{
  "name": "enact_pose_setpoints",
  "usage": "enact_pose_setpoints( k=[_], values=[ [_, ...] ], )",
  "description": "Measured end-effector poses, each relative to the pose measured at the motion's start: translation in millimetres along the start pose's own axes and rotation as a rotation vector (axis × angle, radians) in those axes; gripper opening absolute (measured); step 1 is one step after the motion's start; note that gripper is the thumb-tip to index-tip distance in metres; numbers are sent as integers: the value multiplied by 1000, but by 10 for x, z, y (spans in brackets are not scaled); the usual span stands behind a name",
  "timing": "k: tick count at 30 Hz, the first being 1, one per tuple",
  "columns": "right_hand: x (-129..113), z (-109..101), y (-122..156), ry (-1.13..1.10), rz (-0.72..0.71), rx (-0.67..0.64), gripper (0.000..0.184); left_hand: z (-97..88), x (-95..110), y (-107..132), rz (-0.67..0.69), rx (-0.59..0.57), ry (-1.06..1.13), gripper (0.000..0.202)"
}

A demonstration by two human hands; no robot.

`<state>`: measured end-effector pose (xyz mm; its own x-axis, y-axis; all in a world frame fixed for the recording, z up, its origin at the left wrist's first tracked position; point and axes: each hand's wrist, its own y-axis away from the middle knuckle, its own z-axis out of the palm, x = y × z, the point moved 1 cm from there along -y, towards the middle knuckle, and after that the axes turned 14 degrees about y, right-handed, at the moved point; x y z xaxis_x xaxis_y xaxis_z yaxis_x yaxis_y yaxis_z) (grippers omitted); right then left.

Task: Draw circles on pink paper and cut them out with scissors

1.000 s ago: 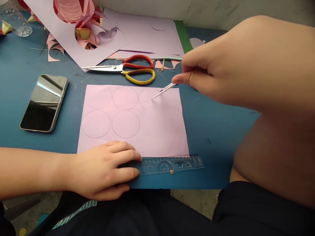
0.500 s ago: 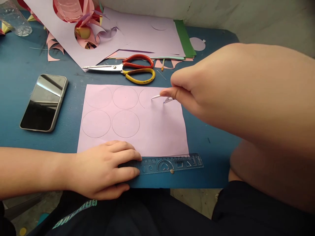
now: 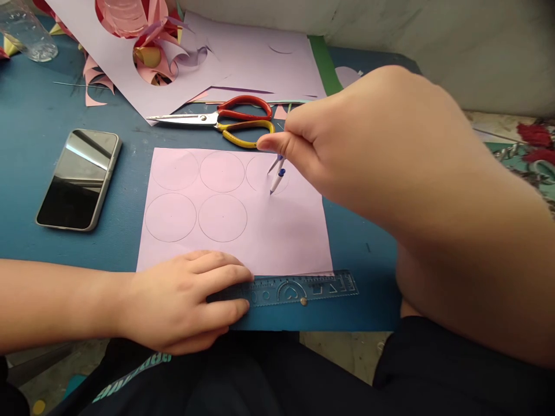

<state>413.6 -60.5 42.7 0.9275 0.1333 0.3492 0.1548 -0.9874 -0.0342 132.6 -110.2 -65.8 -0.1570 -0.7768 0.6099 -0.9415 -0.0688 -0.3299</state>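
Observation:
My right hand (image 3: pixel 329 133) pinches the top of a drawing compass (image 3: pixel 277 180), whose legs reach down to a pink sheet (image 3: pixel 286 242). The compass stands within a partly drawn circle at the sheet's upper right. Several finished circles (image 3: pixel 222 217) fill the sheet's left and middle. My left hand (image 3: pixel 195 300) lies flat with fingers spread over the sheet's lower edge and the left end of a clear plastic ruler (image 3: pixel 286 290). The ruler runs along the sheet's near edge.
Scissors (image 3: pixel 217 119) with red and yellow handles lie beyond the sheet. A phone (image 3: pixel 80 179) rests at the left. Stacked lilac paper (image 3: pixel 255 60), a cut-out sheet and paper scraps cover the back, beside a clear bottle (image 3: pixel 30 34). A wall rises behind the blue table (image 3: pixel 364 248).
My right hand has turned and shifted left with the compass. Its drawing leg has swung from the right round to the near side, and the line on the circle's right now shows.

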Motion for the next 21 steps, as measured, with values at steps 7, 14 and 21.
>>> enact_pose_setpoints(
  k=[7, 14, 21],
  values=[
    [-160, -215, -101, 99, 93, -193, 45, 52, 3, 114, -119, -31, -66, 54],
    [-103, -97, -117, 64, 97, -145, 51, 52, 9, 97, -128, -29, -104, 44],
    [-88, -142, -87, 190, 53, -201, 39, 49, -6, 95, -132, -33, -81, 46]
  ],
)
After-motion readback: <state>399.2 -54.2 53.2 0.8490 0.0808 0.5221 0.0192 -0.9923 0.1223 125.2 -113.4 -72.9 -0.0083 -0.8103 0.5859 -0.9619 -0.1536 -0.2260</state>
